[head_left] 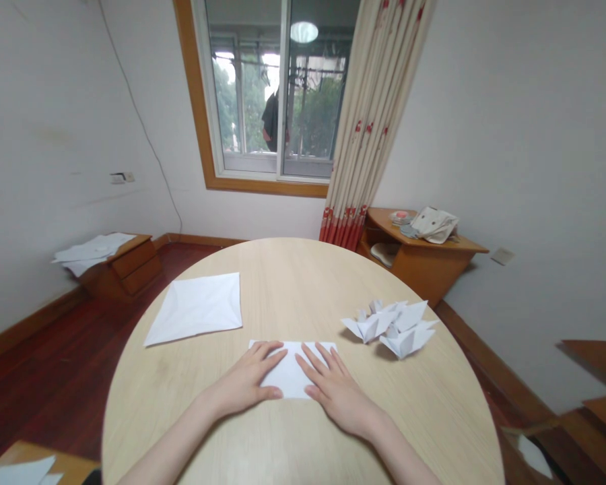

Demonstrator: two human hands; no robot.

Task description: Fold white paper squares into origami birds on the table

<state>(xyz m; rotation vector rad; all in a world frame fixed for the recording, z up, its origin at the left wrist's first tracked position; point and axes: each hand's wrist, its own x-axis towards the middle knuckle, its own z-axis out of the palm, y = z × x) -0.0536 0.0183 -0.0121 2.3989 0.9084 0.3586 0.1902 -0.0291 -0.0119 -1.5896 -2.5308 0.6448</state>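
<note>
A folded white paper lies flat on the round wooden table near its front edge. My left hand rests on the paper's left part, fingers stretched out and flat. Pressed flat on the right part is my right hand, its fingers spread. Both hands hold nothing; they only press the paper down.
A stack of white sheets lies at the table's left. Several folded paper figures sit in a pile to the right. Beyond stand a low cabinet with papers, a corner shelf with a bag, a curtain and a window.
</note>
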